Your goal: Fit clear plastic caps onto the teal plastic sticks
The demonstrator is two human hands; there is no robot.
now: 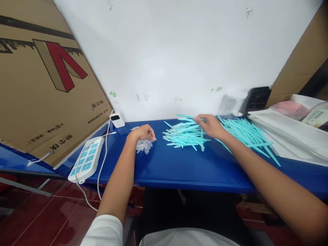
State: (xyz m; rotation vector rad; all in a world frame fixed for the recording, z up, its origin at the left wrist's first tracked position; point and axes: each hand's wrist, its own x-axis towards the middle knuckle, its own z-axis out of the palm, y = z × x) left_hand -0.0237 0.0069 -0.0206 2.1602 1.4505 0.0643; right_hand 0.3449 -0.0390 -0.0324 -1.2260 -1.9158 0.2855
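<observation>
My left hand point(145, 133) is over a small pile of clear plastic pieces point(145, 146) on the blue table, its fingers curled together; whether anything is between them is too small to tell. My right hand point(209, 124) pinches the end of a thin turquoise strip point(188, 119) at the back right of the middle pile. That pile of turquoise strips point(183, 135) lies between my two hands. A second pile of turquoise strips point(243, 131) lies to the right, beyond my right wrist, partly behind my forearm.
A white power strip point(88, 159) with cables and a small white device point(117, 119) are at left, beside a large cardboard box point(51, 85). White bags point(289, 136), a clear cup point(232, 104) and a black device point(257, 99) stand at right. A wall bounds the back.
</observation>
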